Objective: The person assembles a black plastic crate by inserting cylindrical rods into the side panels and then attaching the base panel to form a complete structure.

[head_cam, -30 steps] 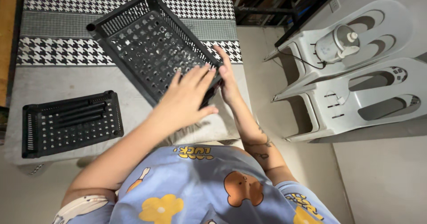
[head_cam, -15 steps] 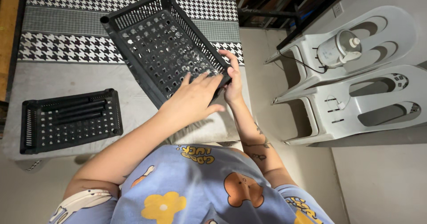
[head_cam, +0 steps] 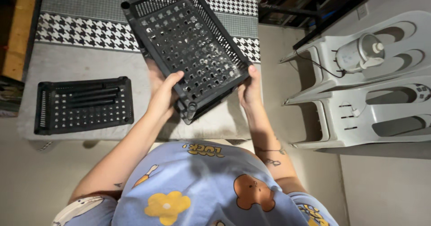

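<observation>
While both hands clasp it, the black perforated crate (head_cam: 188, 46) hangs tilted above the grey surface (head_cam: 81, 64), its open side turned toward the camera. In the head view, the left hand (head_cam: 162, 96) grips the near left edge with the thumb on the rim, and the right hand (head_cam: 250, 89) wraps the near right corner. A second earlier the left palm lay flat across the crate's base; now it has slid down to the edge, and the crate sits higher and nearer the camera. Two black crates show: the held one and a folded flat crate (head_cam: 84, 105) lying on the surface to the left, well apart. Two pale plastic chairs (head_cam: 359, 100) lie stacked on the right, with one small white appliance (head_cam: 359, 52) resting on them.
</observation>
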